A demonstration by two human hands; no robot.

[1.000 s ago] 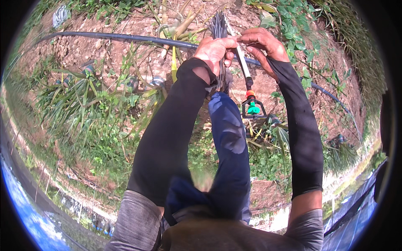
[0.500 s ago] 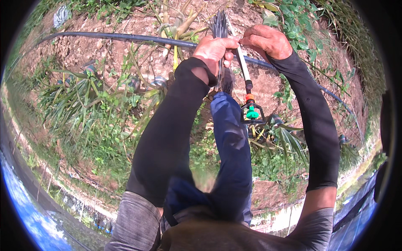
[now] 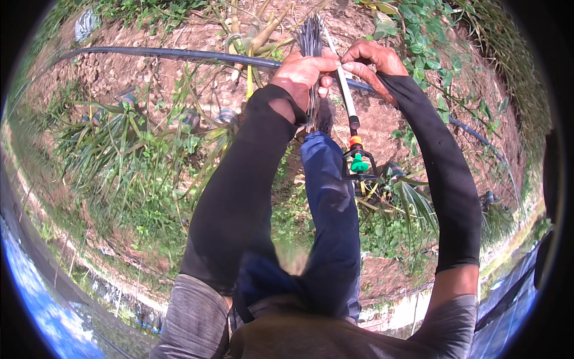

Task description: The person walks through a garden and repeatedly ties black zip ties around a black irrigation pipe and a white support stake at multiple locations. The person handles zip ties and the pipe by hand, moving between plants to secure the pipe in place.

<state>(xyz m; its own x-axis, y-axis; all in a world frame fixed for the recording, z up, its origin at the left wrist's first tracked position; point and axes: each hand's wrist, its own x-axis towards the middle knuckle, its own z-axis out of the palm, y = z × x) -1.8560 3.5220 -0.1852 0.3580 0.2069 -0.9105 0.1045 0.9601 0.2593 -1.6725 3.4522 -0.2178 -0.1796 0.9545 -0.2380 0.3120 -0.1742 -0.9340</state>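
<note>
My left hand (image 3: 299,73) is closed around a bundle of thin dark strips (image 3: 310,37) resembling cable ties, which sticks out above and below the fist. Thumb and fingertips reach toward a white tube (image 3: 345,93) just to the right. At the tube's lower end is a micro sprinkler (image 3: 359,164) with an orange collar, black frame and green centre. My right hand (image 3: 382,60) is pinched against the tube's right side, close to the left thumb tip. Whatever small piece lies between those fingertips is too small to make out.
Behind both hands a black irrigation hose (image 3: 179,54) runs across the stony soil. Leafy weeds and long-leaved plants (image 3: 119,140) grow left and right. A dark blue trouser leg (image 3: 329,179) stands below the bundle. A crumpled grey bag (image 3: 86,24) lies far left.
My right hand has turned and its fingers have lifted and spread somewhat, the pinch staying by the tube. The sprinkler has shifted slightly downward. My left hand keeps the bundle.
</note>
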